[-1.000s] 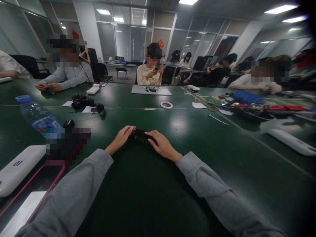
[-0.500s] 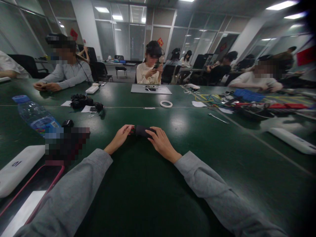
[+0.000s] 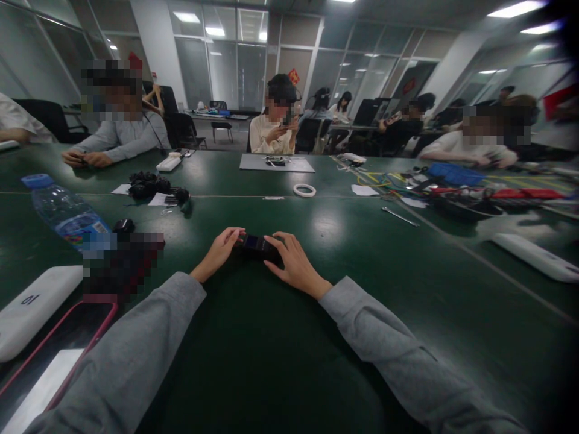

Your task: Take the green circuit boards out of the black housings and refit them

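Note:
A small black device [image 3: 256,243] with a dark, screen-like panel is between my hands, just above or on the green table. My left hand [image 3: 221,252] holds its left end, thumb and fingers pinched together. My right hand [image 3: 295,259] grips the right end, with the fingers over the far side and the thumb along the near side. Part of the device is hidden behind the right fingers, and its exact kind does not show.
On the left lie a water bottle [image 3: 67,211], a white power bank [image 3: 38,307] and a red-edged phone [image 3: 102,310]. Ahead are a white ring [image 3: 304,190] and black gear [image 3: 149,184]. A wrench [image 3: 400,217] and tangled cables lie to the right. Several people sit around.
The black device has turned over between my hands, from a plain dark face to one with a panel. My right thumb has shifted lower. My left hand stays nearly in place.

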Demonstrator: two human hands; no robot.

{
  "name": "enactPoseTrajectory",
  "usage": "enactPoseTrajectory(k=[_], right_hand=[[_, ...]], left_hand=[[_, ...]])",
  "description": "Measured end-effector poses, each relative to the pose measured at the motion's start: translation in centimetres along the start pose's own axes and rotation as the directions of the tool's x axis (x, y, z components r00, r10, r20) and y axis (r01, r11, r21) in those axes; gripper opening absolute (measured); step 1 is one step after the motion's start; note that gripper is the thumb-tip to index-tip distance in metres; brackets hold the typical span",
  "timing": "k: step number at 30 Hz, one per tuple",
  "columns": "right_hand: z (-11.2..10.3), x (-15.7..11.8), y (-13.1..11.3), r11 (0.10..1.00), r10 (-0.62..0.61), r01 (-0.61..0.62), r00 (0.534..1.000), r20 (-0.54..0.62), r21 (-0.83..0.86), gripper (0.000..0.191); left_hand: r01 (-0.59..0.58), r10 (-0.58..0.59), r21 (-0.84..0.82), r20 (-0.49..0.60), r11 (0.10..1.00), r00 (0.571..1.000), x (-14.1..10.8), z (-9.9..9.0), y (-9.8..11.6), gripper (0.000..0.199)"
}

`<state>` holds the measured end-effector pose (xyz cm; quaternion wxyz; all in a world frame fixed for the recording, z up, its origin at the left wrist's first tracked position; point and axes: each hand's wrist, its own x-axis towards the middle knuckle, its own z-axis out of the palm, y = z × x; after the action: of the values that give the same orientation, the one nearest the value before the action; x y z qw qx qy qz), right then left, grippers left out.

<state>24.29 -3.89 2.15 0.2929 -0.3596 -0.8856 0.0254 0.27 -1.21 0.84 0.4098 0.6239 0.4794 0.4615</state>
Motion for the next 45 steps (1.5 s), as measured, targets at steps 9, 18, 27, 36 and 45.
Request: enactPoseTrajectory(k=[9,18,27,36,45], right_hand=[[0.3,-0.2,0.3,0.995,0.082,-0.068,0.976,-0.202,0.074,0.053],[1.2,0.0,4.6,0.925,0.381,-0.335,0.81,-0.446,0.18,0.042],[2.8,-0.4,5.9,0.938,0.343,-0.344,0.914,-0.216,0.036,0.047],[2.9,-0.4,5.8,0.933,0.35,-0.359,0.915,-0.2,-0.008,0.05],[2.7,-0.2,5.4,0.942,0.33,-0.335,0.925,-0.191,0.003,0.052]], left_hand=[[-0.003,0.003,-0.027,0.007,1.0,1.0,0.5,0.0,-0.9,0.043],[0.029,-0.029,-0.023,0.035,0.999,0.999,0.1,-0.2,-0.2,0.041],[0.016,-0.016,0.005,0.103,1.0,0.995,0.0,-0.1,0.3,0.041],[-0.054,0.036,0.089,0.194,0.995,0.98,-0.2,-0.1,0.4,0.055],[-0.109,0.091,0.085,0.199,0.99,0.976,0.0,-0.1,0.1,0.052]])
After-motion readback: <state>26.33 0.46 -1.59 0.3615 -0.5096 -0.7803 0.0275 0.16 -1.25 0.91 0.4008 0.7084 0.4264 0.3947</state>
